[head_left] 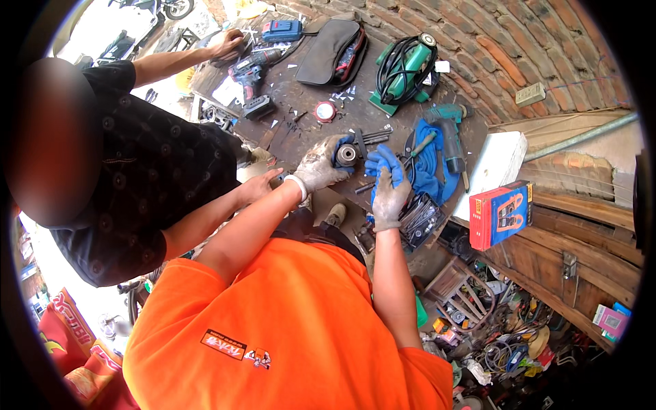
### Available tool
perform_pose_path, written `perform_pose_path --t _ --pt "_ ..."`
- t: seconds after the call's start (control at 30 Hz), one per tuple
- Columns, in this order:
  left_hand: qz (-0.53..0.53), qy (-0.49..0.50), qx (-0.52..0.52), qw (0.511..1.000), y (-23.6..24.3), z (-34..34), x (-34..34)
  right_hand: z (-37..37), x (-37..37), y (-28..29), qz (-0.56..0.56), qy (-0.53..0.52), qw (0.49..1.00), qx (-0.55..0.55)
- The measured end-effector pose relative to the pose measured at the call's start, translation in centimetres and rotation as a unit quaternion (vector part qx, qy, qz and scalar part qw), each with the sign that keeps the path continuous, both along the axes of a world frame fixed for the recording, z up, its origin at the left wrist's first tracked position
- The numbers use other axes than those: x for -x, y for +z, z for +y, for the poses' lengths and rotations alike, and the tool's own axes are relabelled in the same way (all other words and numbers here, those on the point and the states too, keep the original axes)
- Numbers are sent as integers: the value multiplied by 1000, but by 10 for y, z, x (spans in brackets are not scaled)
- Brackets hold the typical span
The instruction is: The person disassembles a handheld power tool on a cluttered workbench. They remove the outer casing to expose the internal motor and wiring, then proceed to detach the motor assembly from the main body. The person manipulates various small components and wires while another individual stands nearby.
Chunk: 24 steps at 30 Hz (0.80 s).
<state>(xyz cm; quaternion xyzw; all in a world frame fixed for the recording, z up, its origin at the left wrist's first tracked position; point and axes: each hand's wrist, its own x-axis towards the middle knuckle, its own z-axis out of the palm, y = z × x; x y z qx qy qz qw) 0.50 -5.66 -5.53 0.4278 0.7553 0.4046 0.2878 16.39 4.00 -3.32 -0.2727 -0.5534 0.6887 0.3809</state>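
Note:
My left hand, in a grey and blue work glove, is closed round a round metal part with a hole in its middle, held just over the workbench. Its hollow end faces up. Beside it is my right hand, gloved alike, with its blue fingers curled together; anything inside them is too small to make out. Several thin metal rods and a dark flat tool lie just beyond both hands. A red and white round container stands farther back on the bench.
At left, a co-worker in a dark shirt rests one hand on the bench. A cordless drill, grey tool bag, green corded tool, teal drill and blue cloth surround the work area. A red box stands right.

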Motion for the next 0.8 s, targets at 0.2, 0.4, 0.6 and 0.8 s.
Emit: perform_pose_path --t 0.2,0.4,0.6,0.8 --pt "3 -2 -6 1000 4 0 0 2 -2 6 -115 109 980 -120" --pt "11 -9 -8 1000 2 -2 1 7 -2 12 30 98 979 174" --pt "13 -16 9 1000 6 -3 0 -1 0 -1 71 10 977 201" --pt "17 -18 15 1000 0 -4 1 6 -7 -8 94 -13 977 189"
